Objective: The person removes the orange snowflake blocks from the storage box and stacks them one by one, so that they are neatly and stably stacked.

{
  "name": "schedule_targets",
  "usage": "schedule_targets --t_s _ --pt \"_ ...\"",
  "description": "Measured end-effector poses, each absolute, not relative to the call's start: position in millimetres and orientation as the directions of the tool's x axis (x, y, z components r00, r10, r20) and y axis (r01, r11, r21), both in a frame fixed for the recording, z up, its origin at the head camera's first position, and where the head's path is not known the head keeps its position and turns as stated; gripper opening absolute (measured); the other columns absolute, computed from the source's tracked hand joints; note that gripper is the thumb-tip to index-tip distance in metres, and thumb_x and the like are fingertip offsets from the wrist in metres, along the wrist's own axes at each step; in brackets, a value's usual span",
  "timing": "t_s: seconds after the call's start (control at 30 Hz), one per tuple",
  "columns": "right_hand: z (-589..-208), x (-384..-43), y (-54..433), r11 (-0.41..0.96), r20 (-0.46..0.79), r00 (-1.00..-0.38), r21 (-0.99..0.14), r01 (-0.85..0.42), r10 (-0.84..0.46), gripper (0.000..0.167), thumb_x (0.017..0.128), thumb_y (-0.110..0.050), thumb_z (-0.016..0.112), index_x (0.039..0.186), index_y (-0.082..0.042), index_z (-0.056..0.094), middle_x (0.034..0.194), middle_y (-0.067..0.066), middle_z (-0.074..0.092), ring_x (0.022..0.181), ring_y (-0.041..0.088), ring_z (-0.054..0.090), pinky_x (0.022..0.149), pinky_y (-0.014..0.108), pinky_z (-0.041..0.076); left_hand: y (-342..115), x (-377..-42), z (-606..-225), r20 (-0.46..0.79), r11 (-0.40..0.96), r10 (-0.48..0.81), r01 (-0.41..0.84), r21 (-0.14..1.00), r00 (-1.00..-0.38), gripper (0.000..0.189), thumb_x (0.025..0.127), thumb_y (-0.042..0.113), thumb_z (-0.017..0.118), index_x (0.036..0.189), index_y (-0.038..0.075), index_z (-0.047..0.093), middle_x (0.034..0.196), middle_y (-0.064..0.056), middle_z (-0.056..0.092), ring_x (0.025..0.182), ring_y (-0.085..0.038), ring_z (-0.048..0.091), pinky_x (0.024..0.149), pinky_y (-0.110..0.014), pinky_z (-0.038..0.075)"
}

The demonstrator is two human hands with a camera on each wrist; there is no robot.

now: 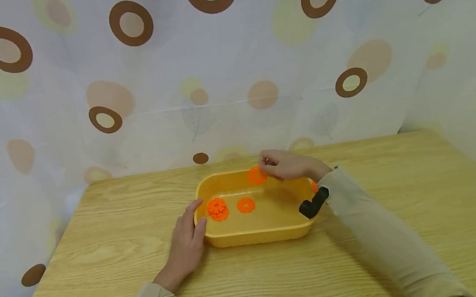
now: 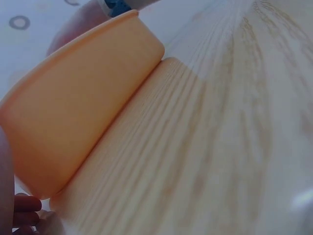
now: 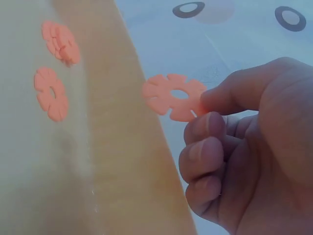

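Observation:
A yellow plastic basin (image 1: 258, 237) sits on the wooden table. My left hand (image 1: 187, 237) holds its left end, thumb and index finger at the rim; in the left wrist view some fingers (image 2: 27, 203) lie against the outside wall. Above the far rim, my right hand (image 1: 286, 164) pinches an orange flower-shaped plastic disc (image 3: 168, 99) between thumb and index finger, with the other fingers curled. Inside the basin lie a small overlapping pile of orange discs (image 1: 217, 208) at the left and a single disc (image 1: 246, 205) near the middle.
Another orange piece (image 1: 314, 186) shows at the basin's right end, partly hidden by the right wrist. A patterned curtain (image 1: 223, 66) hangs behind the wooden table (image 1: 262, 287). Each wrist wears a small black camera (image 1: 314, 203).

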State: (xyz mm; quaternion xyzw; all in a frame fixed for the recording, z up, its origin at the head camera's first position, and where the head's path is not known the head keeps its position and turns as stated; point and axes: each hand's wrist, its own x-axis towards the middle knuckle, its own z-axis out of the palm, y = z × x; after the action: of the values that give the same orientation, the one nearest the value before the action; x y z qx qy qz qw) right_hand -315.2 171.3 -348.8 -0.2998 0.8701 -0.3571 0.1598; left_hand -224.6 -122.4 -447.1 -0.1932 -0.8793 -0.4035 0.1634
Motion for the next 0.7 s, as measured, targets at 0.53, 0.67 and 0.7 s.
schedule_targets --t_s 0.53,0.67,0.7 --pt "-342.5 -305.1 207.9 0.542 0.034 -0.816 -0.732 -0.413 -0.577 0.012 0.101 -0.013 0.046 0.094 -0.002 0.046 0.061 0.001 0.039 0.05 0.013 0.036 0.053 0.025 0.035 -118.4 -222.0 -447.7 0.448 0.59 0.2 0.472 0.655 -0.871 0.04 0.101 0.019 0.044 0.14 0.009 0.043 0.118 -0.019 0.058 0.095 -0.03 0.05 0.083 -0.043 0.04" --pt "-345.8 -300.1 219.4 0.538 0.042 -0.836 -0.748 -0.389 -0.547 0.012 0.101 -0.012 0.046 0.095 -0.001 0.045 0.062 0.001 0.039 0.051 0.012 0.036 0.052 0.024 0.035 -118.9 -220.9 -446.3 0.447 0.591 0.202 0.472 0.654 -0.872 0.04 0.101 0.019 0.043 0.14 0.009 0.042 0.117 -0.019 0.058 0.095 -0.03 0.049 0.083 -0.043 0.039" --pt "-346.7 -298.6 222.5 0.536 0.045 -0.843 -0.752 -0.382 -0.537 0.012 0.101 -0.011 0.045 0.095 -0.001 0.045 0.062 0.001 0.039 0.051 0.012 0.036 0.052 0.024 0.035 -118.7 -221.0 -446.0 0.446 0.591 0.205 0.473 0.653 -0.871 0.04 0.101 0.019 0.042 0.14 0.009 0.042 0.117 -0.019 0.058 0.095 -0.03 0.049 0.083 -0.043 0.039"
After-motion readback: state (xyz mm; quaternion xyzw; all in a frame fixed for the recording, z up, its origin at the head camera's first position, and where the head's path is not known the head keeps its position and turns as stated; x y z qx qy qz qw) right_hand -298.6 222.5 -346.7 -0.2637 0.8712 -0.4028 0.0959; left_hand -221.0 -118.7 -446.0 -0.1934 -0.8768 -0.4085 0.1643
